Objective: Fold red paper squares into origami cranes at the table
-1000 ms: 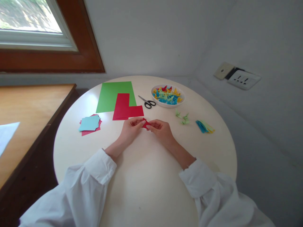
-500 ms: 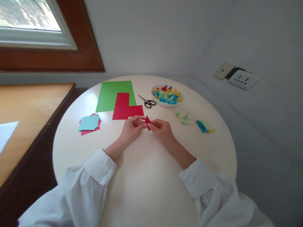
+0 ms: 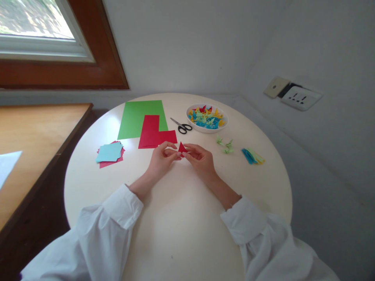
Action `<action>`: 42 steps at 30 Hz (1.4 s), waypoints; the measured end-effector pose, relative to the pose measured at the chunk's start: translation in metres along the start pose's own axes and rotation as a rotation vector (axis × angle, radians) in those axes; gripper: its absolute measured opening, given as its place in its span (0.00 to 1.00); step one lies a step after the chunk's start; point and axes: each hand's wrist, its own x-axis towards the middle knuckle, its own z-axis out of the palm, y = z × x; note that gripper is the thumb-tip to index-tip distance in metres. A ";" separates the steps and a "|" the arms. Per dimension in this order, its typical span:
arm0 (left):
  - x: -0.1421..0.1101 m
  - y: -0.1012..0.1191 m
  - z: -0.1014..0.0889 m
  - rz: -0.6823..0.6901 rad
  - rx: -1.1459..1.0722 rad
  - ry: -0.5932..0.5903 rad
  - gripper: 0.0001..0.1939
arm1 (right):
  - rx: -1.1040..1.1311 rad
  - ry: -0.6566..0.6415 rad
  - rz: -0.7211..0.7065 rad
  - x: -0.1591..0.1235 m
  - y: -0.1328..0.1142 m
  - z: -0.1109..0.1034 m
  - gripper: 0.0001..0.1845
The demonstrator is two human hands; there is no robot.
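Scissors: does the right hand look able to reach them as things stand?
Probably yes: the scissors lie uncovered just beyond the right hand, with nothing between. But that hand holds the small red piece, so it would likely need to let go first.

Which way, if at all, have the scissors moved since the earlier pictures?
No, no visible move: the scissors still lie on the round table, just left of the white dish, with the same gap between them.
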 end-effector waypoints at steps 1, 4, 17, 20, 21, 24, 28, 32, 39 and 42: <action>0.000 0.000 0.000 0.000 -0.007 -0.001 0.17 | -0.012 0.002 -0.005 0.000 0.000 0.000 0.13; 0.000 0.001 0.001 -0.006 -0.018 0.000 0.17 | -0.025 0.004 -0.008 0.000 0.000 0.000 0.12; 0.000 0.001 0.001 0.033 -0.057 -0.032 0.14 | 0.068 -0.003 0.088 0.003 -0.001 0.000 0.07; 0.001 0.000 0.001 0.052 -0.021 -0.021 0.10 | 0.070 -0.009 0.087 0.003 -0.001 -0.001 0.05; 0.002 0.000 0.001 0.053 -0.007 -0.015 0.09 | 0.067 -0.014 0.089 0.003 -0.001 -0.001 0.05; 0.001 -0.001 0.000 0.046 0.023 -0.006 0.07 | 0.077 -0.022 0.090 0.003 -0.001 -0.001 0.04; 0.000 0.001 -0.001 0.022 0.040 0.010 0.06 | 0.075 -0.009 0.085 0.002 -0.001 -0.001 0.04; -0.002 0.002 -0.001 0.012 0.097 0.023 0.09 | 0.026 -0.019 0.074 0.002 -0.001 -0.002 0.04; 0.001 -0.002 -0.001 0.055 0.208 0.059 0.07 | 0.021 -0.011 0.095 0.002 -0.001 -0.002 0.06; 0.003 -0.005 -0.001 0.082 0.179 0.057 0.06 | 0.013 -0.009 0.076 0.002 -0.002 0.000 0.05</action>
